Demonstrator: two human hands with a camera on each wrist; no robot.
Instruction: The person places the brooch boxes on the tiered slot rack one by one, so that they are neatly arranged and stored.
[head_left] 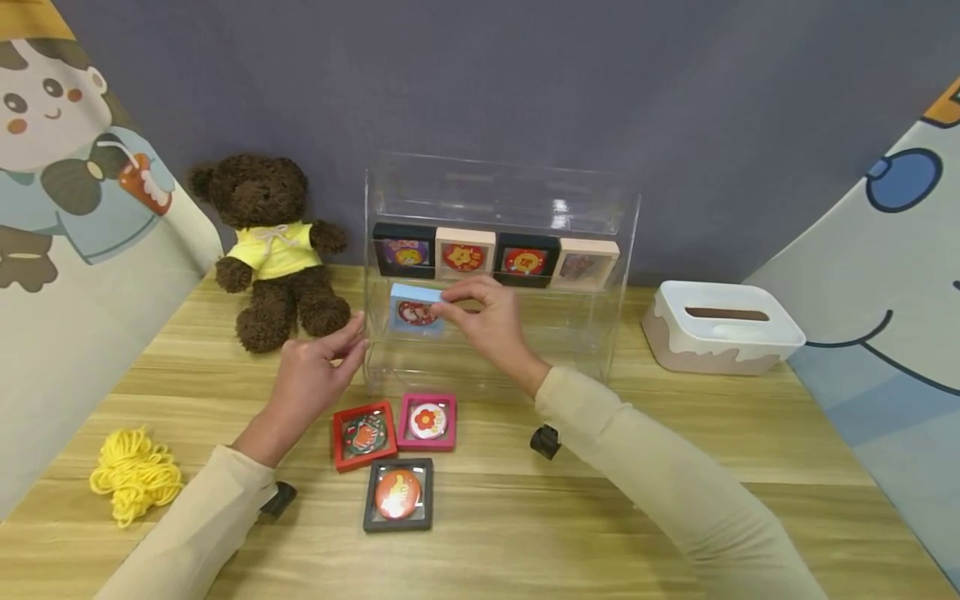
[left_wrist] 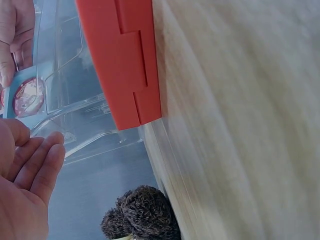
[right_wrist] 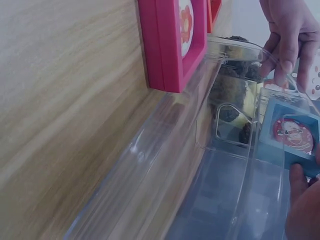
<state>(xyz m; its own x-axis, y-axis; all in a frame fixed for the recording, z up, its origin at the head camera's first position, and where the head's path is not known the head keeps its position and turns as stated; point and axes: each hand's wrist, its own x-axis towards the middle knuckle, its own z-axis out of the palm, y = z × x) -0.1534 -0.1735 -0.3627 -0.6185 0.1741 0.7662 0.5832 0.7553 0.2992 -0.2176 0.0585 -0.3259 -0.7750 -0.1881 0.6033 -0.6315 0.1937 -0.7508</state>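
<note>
A clear acrylic display stand (head_left: 487, 379) stands on the table against the grey backdrop. Its upper tier bears a row of black and pale square frames (head_left: 465, 255) with round badges. My right hand (head_left: 491, 321) pinches a light blue badge frame (head_left: 417, 310) by its right side, at the left end of the tier below. The round red badge in it shows in the right wrist view. At the stand's left edge, my left hand (head_left: 318, 367) holds the side panel between thumb and fingers; its other fingers (left_wrist: 42, 165) are fairly straight.
In front of the stand lie a red frame (head_left: 365, 436), a magenta frame (head_left: 427, 422) and a dark grey frame (head_left: 399, 495). A brown teddy bear (head_left: 273, 250) sits left, yellow yarn (head_left: 135, 475) lies front left, and a tissue box (head_left: 723, 327) stands right.
</note>
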